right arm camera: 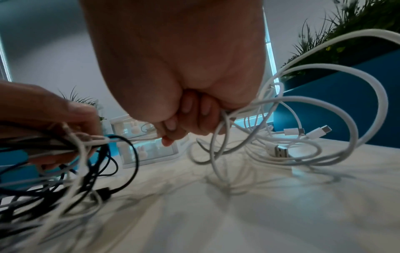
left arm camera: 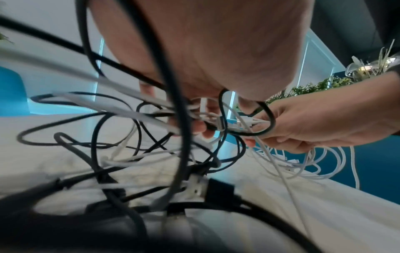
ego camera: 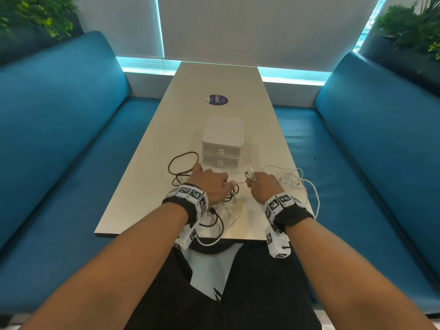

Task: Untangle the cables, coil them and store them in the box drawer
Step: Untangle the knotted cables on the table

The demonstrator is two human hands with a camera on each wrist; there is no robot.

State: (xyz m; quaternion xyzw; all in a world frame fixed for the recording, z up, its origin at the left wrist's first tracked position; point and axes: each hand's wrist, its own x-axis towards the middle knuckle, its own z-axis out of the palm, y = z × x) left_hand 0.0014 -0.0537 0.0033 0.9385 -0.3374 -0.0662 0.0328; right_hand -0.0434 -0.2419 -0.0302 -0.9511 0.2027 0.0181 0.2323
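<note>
A tangle of black cables (ego camera: 183, 167) and white cables (ego camera: 295, 179) lies on the near end of the pale table (ego camera: 166, 139). My left hand (ego camera: 212, 184) grips a mixed bundle of black and white cables (left arm camera: 194, 118). My right hand (ego camera: 262, 184) holds a bunch of white cables (right arm camera: 281, 119) with plug ends sticking up from its fist. A thin white strand runs taut between the two hands. The white two-drawer box (ego camera: 222, 141) stands just beyond the hands, both drawers closed; its rabbit-shaped knobs (right arm camera: 135, 130) show in the right wrist view.
Blue benches (ego camera: 71, 139) flank the table on both sides. A purple sticker (ego camera: 217, 100) lies on the table beyond the box. White cable loops hang over the table's right edge (ego camera: 316, 201). Plants (ego camera: 409, 27) stand behind the bench backs.
</note>
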